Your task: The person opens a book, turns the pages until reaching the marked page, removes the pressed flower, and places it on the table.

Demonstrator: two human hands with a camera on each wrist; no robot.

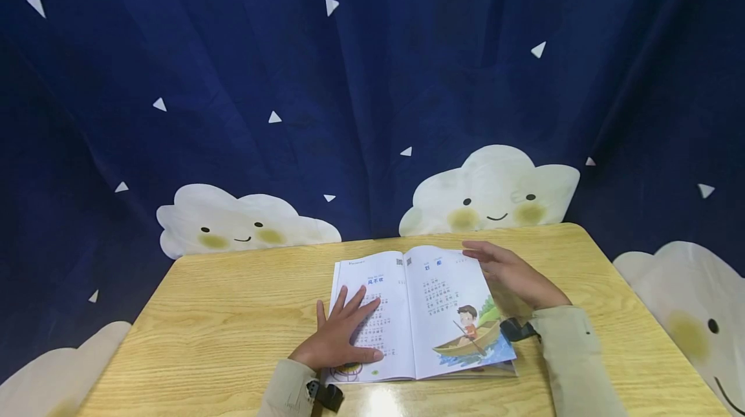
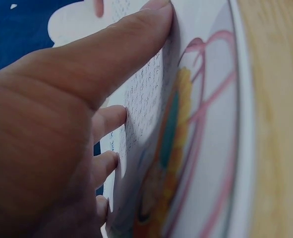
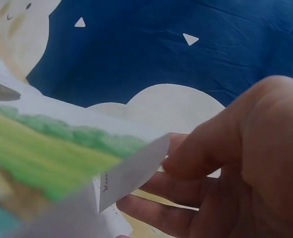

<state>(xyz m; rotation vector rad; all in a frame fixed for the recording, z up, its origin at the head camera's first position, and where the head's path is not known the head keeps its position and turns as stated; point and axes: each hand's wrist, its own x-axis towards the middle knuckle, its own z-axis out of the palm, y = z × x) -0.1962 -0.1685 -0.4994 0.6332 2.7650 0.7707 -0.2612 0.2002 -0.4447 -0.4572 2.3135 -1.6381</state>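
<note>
Flat on the left page lies the left hand [image 1: 343, 333], its fingers straight and spread, pressing the paper down low and left of centre in the head view; the left wrist view shows the thumb [image 2: 121, 54] and fingertips laid against the printed text, holding nothing. Just right of it, the right hand [image 1: 509, 275] sits at the outer edge of the right page, at centre right of the frame. In the right wrist view its thumb [image 3: 210, 144] and fingers [image 3: 171, 208] close loosely about the lifted corner of a page [image 3: 131, 171], the thumb above and the fingers below the sheet; whether they actually pinch the paper I cannot tell, since the contact is blurred. Between both hands the open book [image 1: 416, 313] lies flat on the wooden table [image 1: 221, 313], near the table's front edge, in the lower middle of the head view. Its left page carries lines of print, and its right page shows a drawing of a child rowing a small boat [image 1: 468, 339] beside a green bank. Both wrists wear pale sleeves [image 1: 573, 352] with dark straps [image 1: 518, 330] at the cuffs. Behind the table, filling the upper frame, hangs a dark blue cloth [image 1: 372, 68] printed with smiling clouds [image 1: 495, 191] and small white triangles.
</note>
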